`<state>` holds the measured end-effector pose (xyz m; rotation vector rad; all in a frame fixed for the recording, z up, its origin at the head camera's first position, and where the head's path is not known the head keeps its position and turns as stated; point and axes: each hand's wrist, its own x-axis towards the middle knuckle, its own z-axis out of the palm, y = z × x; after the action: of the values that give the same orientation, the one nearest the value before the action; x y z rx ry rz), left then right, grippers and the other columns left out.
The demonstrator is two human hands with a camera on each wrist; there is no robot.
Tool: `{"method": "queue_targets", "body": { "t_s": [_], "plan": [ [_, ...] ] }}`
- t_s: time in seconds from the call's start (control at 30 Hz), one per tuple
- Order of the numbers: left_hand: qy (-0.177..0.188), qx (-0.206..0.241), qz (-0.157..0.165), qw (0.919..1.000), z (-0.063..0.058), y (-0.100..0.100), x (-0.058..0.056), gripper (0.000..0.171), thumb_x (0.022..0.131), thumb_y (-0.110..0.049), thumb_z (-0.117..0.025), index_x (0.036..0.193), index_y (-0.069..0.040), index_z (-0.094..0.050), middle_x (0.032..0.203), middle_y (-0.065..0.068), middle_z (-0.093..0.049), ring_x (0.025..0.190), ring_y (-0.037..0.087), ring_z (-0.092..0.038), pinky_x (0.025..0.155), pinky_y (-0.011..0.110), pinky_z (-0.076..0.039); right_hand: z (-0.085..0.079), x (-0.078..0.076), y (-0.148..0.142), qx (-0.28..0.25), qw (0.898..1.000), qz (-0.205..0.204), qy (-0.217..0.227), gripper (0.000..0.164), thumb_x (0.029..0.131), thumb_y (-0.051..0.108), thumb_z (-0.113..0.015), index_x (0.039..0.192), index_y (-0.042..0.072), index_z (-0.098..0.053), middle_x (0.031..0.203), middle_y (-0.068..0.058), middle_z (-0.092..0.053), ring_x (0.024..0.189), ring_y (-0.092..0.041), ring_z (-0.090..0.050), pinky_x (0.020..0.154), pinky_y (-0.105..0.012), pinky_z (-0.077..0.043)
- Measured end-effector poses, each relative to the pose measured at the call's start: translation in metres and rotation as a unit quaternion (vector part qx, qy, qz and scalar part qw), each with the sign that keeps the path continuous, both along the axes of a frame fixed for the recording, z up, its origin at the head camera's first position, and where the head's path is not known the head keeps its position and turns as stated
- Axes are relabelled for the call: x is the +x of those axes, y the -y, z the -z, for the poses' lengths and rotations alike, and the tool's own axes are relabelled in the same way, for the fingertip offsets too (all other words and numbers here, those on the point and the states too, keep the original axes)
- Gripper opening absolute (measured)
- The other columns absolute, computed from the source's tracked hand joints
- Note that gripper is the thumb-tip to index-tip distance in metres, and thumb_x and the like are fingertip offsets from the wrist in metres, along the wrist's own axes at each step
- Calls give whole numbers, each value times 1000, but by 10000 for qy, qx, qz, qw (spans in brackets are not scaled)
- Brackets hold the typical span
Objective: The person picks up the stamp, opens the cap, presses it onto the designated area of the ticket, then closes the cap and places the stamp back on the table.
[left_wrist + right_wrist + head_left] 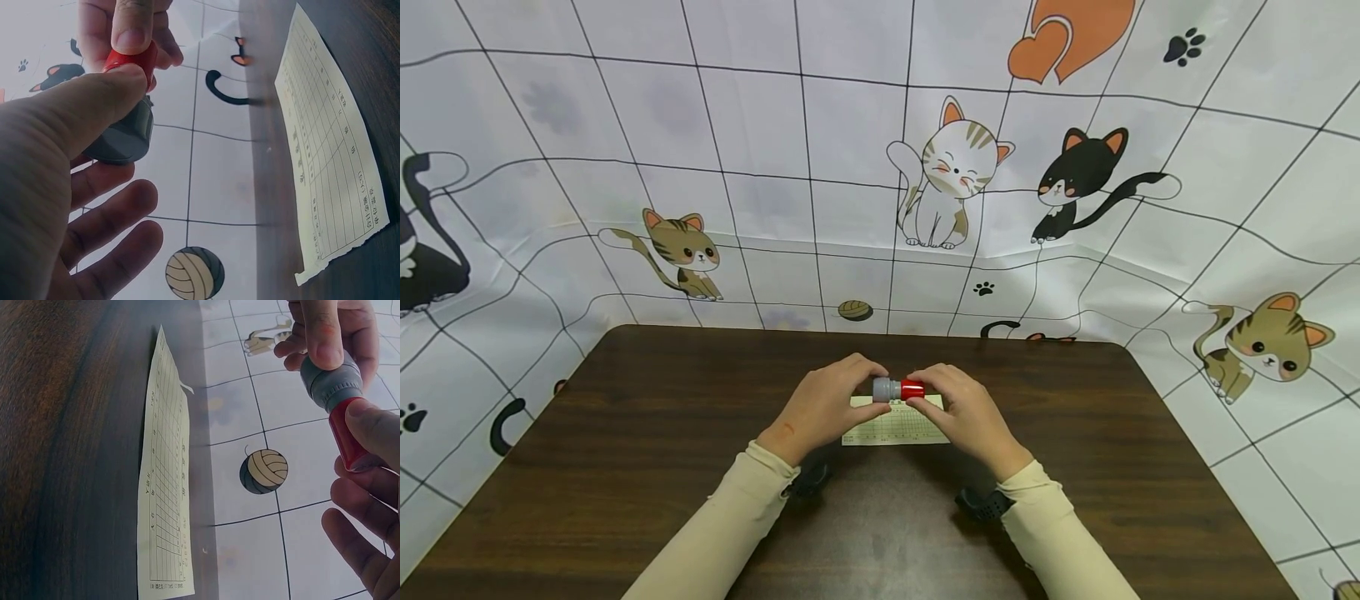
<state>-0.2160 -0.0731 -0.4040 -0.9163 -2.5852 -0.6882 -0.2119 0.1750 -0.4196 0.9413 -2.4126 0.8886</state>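
Running left to right above the slip (895, 429), the stamp (898, 390)'s long axis joins both grips: left hand (822, 408) pinching the grey end (883, 390), right hand (972, 410) the red end (913, 389), each closed to its width.

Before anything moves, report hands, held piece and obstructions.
Left hand gripping gray end, right hand gripping red end. Gray-red cylinder held clear of paper slip. No obstruction seen.

paper slip (891, 431) partly hidden behind right hand (968, 412), print too small to read; sleeves (718, 517) cut off below
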Motion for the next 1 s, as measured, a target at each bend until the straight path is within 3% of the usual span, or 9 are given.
{"method": "queue_targets", "body": {
  "t_s": [0.47, 0.73, 1.0],
  "plan": [
    [106, 70, -33, 9999, 1, 1, 0, 42, 89, -40, -83, 122, -17, -69, 114, -6, -68, 87, 9, -64, 76, 28, -58, 0, -1, -1, -71, 10000, 12, 36, 28, 90, 14, -82, 117, 11, -72, 110, 0, -71, 95, -14, -65, 73, -45, -59],
    [43, 102, -9, 9999, 0, 2, -1, 43, 88, -39, -83, 123, -17, -69, 115, -5, -68, 87, 10, -65, 75, 28, -58, -2, -1, -2, -74, 9999, 55, -122, 28, 90, 13, -82, 116, 10, -72, 110, 0, -71, 97, -14, -66, 80, -38, -59],
    [-56, 193, -24, 9998, 1, 5, -2, 47, 86, -37, -86, 123, -16, -68, 115, -4, -68, 87, 9, -65, 75, 27, -58, -5, -1, -5, -108, 9999, 109, -72, 29, 90, 12, -82, 117, 10, -72, 110, 0, -71, 94, -19, -66, 78, -39, -59]
  ]
}}
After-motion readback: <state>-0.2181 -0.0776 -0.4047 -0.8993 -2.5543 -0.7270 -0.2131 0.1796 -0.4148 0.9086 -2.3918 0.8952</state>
